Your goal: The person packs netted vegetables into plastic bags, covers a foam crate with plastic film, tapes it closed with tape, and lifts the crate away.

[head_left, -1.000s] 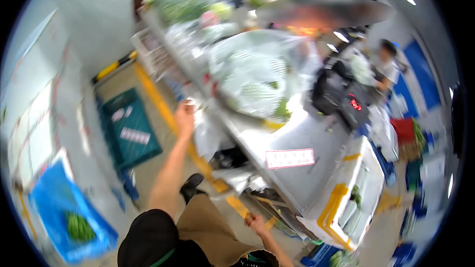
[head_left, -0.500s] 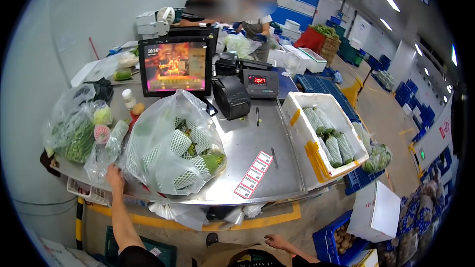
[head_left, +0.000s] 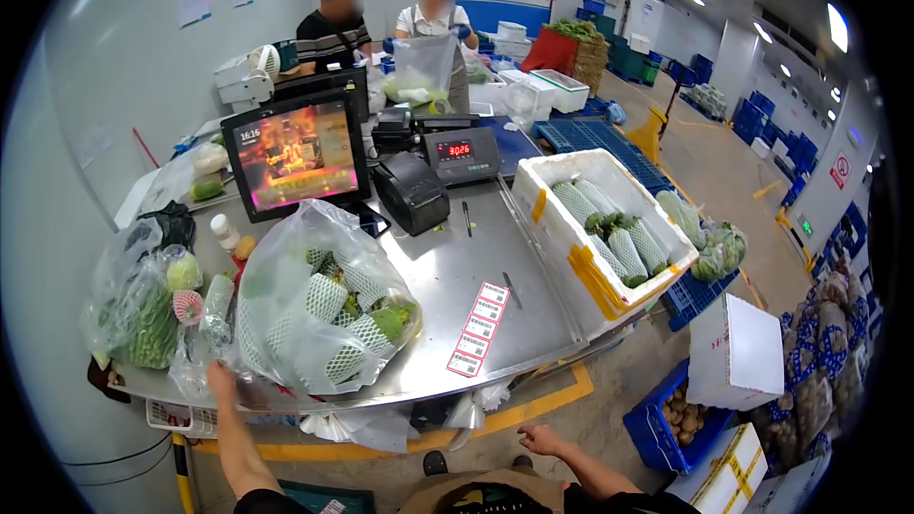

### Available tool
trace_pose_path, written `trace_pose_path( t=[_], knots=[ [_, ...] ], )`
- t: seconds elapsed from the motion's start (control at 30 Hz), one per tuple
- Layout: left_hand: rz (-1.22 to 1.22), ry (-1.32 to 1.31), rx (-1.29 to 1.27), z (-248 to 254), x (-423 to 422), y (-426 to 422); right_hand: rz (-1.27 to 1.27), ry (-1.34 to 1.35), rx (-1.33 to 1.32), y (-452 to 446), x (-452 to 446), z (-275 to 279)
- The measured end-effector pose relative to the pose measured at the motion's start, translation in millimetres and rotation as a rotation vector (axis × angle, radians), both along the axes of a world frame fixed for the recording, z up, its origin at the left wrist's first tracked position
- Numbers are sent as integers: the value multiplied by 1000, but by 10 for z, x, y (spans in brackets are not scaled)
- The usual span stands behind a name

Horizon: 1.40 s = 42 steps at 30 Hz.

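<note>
At the table's front left edge, my left hand point(head_left: 221, 381) is closed on the edge of a crumpled clear plastic bag point(head_left: 193, 373). Just right of it stands a large clear bag of green produce in white foam nets point(head_left: 328, 309), its mouth loose at the top. My right hand point(head_left: 541, 440) hangs in front of the table, fingers curled in, with nothing visible in it. A strip of printed labels point(head_left: 479, 330) lies flat on the metal table point(head_left: 433, 276). Behind the large bag is a lit screen point(head_left: 293, 148).
A white foam box point(head_left: 562, 228) of netted produce stands at the right. A scale display point(head_left: 461, 152), a black printer point(head_left: 411, 192) and a pen point(head_left: 466, 219) are behind the labels. Bagged greens point(head_left: 150, 333) lie left. Two people work at the back. A blue crate point(head_left: 657, 433) sits on the floor.
The camera view has tilted and shifted, showing more of the people at the back. My left hand stays by the plastic bag at the edge. My right hand's fingers have curled in.
</note>
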<state>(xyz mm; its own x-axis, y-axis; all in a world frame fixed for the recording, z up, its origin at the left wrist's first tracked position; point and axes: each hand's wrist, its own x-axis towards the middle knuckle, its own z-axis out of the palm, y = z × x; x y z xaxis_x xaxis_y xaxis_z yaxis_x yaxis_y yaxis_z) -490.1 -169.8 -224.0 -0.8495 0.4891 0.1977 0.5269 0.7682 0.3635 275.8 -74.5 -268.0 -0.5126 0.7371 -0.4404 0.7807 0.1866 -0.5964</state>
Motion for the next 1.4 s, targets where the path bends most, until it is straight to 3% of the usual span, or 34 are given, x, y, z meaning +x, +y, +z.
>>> trace_pose_path(
  t=[0.03, 0.13, 0.23, 0.27, 0.3, 0.33, 0.37, 0.4, 0.43, 0.5, 0.57, 0.77, 0.87, 0.9, 1.03, 1.13, 1.17, 1.27, 1.33, 1.4],
  knots=[
    [82, -47, 99, -11, -103, 6, -10, -13, -4, -55, 59, -17],
    [169, 232, 374, -3, -734, -54, -12, -35, 8, -180, 276, -155],
    [165, 149, 705, 1032, -665, 113, -16, -29, 16, -208, 456, -206],
    [123, 80, 760, 1617, -281, 238, -22, -25, -19, -145, 468, -84],
    [-35, 166, 784, 1693, -516, 292, 0, -23, -59, -49, 435, 53],
    [-19, 779, 205, 1773, -713, 353, 30, 1, 33, 44, 381, 246],
    [-198, 1063, 247, 2038, -608, 481, 70, 37, 127, 167, 310, 491],
    [-177, 628, 493, 2772, 354, 686, 79, 70, 152, 302, 217, 745],
    [-290, 402, 591, 3227, 771, 804, 74, 113, 189, 469, 105, 982],
    [-496, 100, 778, 3757, 1668, 1060, 89, 404, 436, 774, -57, 1371],
    [-672, -180, 716, 4164, 2539, 1212, 71, 500, 494, 967, -271, 2116],
    [-1291, -596, 503, 4526, 4329, 1723, 56, 925, 890, 1150, -410, 3847],
    [-1465, -767, 330, 4638, 5104, 1741, 0, 858, 1170, 1432, -108, 4225],
    [-1539, -778, 309, 4657, 5309, 1757, -3, 912, 1079, 1525, 7, 4288],
    [-1693, -793, 297, 4681, 5896, 1836, 72, 1127, 607, 1573, 445, 4335],
    [-1640, -728, 303, 4691, 6155, 1875, 156, 1018, 111, 1497, 924, 4171],
    [-1533, -649, 256, 4682, 6191, 1917, 138, 1014, 95, 1444, 1059, 4058],
    [-1630, -354, 234, 4549, 6330, 2060, 45, 1144, 118, 1325, 1335, 3644],
    [-1687, -387, 112, 4406, 6514, 2116, -63, 1171, 358, 1316, 1521, 3536],
    [-1671, -321, 5, 4390, 6892, 1987, -90, 1035, 492, 1263, 1734, 3595]
  ],
)
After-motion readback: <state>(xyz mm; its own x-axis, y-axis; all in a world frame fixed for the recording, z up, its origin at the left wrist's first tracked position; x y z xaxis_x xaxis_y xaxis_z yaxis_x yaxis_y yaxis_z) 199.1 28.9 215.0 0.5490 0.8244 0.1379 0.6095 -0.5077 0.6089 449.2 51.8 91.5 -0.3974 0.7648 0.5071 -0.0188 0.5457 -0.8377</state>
